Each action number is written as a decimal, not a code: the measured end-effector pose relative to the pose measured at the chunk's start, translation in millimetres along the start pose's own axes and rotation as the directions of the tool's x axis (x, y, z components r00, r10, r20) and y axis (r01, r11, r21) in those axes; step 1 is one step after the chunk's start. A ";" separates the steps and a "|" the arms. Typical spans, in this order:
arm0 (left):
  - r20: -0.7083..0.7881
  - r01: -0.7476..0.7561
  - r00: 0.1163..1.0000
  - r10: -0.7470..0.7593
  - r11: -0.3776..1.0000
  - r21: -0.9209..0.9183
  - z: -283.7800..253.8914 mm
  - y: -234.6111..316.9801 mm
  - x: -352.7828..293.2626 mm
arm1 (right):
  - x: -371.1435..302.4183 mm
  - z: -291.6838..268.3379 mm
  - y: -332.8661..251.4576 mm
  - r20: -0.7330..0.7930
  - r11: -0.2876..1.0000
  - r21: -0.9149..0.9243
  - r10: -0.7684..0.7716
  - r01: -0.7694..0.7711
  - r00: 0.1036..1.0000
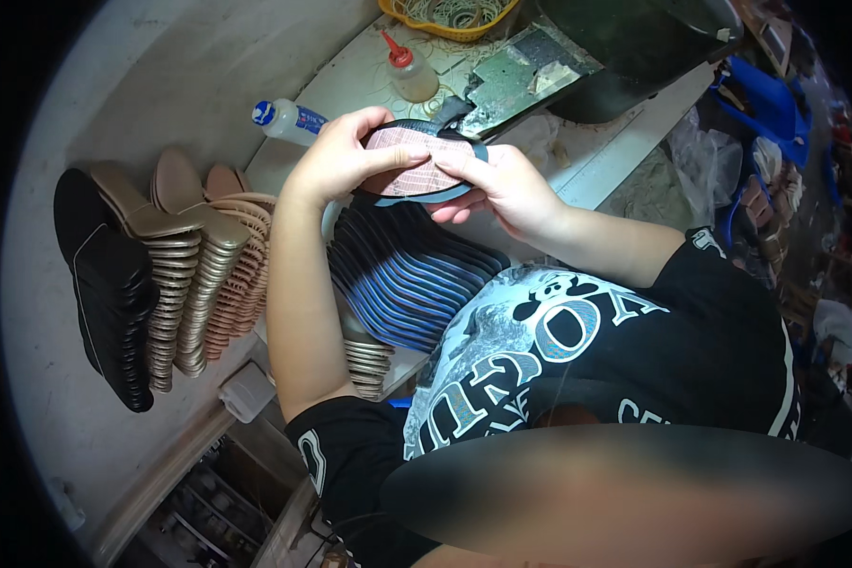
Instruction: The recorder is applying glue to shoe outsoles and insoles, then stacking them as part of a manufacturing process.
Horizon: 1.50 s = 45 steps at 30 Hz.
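Between my two hands is a shoe insole [402, 178] with a pinkish, finely patterned face turned up and a black and blue edge. My left hand [350, 156] grips its left end, thumb pressed flat on the patterned face. On the other end, my right hand [506, 185] pinches the rim, its thumb on top and fingers underneath. Both thumbs come close together near the middle. Just below my hands lies a long row of dark, blue-edged insoles [407, 270] stacked tightly against each other. The underside of the held insole is hidden.
Stacked black [109, 284], beige [172, 284] and pink insoles [241, 275] lean at the left. Behind my hands are a white bottle with a blue cap [279, 118], a red-tipped squeeze bottle [412, 76], a glue-stained green board [521, 80] and a yellow basket [454, 33].
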State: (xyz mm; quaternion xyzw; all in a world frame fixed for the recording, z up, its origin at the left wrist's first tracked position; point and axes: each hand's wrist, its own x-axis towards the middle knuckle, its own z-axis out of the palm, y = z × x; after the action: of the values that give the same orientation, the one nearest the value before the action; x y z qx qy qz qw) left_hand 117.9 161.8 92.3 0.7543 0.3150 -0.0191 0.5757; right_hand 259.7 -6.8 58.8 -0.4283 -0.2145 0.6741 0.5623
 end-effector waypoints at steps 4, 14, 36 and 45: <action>-0.005 0.052 0.999 -0.053 0.998 -0.044 3.0 -2.4 -5.1 | 2.4 -0.8 -0.2 0.003 0.999 -0.031 -0.011 0.011 1.000; -0.259 0.065 0.960 -0.106 0.985 -0.162 31.7 -13.5 -29.5 | 8.7 -10.2 3.5 0.067 0.995 -0.078 -0.063 0.068 0.996; -0.274 0.373 0.862 -0.427 0.899 -0.229 53.5 7.5 -37.0 | -1.2 -28.4 -8.5 0.127 0.926 -0.372 -0.017 0.064 0.992; -0.182 0.408 0.855 -0.485 0.847 -0.341 69.1 29.5 -43.3 | -19.3 -46.4 -11.8 0.142 0.920 -0.390 0.014 0.043 0.990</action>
State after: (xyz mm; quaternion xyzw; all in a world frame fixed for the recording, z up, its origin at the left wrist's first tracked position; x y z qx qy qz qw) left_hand 120.9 77.2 111.3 0.5621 0.5555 -0.0077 0.6127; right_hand 304.5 -30.7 49.4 -0.4815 -0.3877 0.6419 0.4536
